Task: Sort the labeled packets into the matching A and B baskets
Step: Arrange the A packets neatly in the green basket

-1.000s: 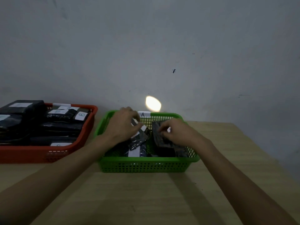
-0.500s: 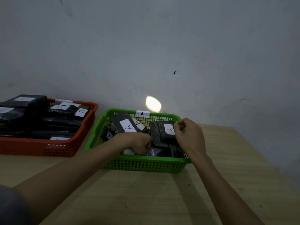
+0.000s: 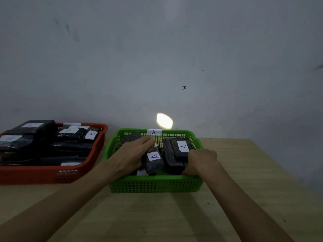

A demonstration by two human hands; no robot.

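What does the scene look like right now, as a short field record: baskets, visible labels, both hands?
green basket: green plastic mesh basket, tagged A, on the wooden table
red basket: red plastic mesh basket, left of the green one, full of dark packets, one labelled B
left hand: left hand on a dark packet labelled A inside the green basket
right hand: right hand at the near end of a larger dark packet labelled A

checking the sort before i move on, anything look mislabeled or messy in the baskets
No mislabels show: the readable labels in the green plastic basket say A, matching its tag. Its dark packets lie tilted and overlapping, both hands among them. The red plastic basket is heaped above its rim.
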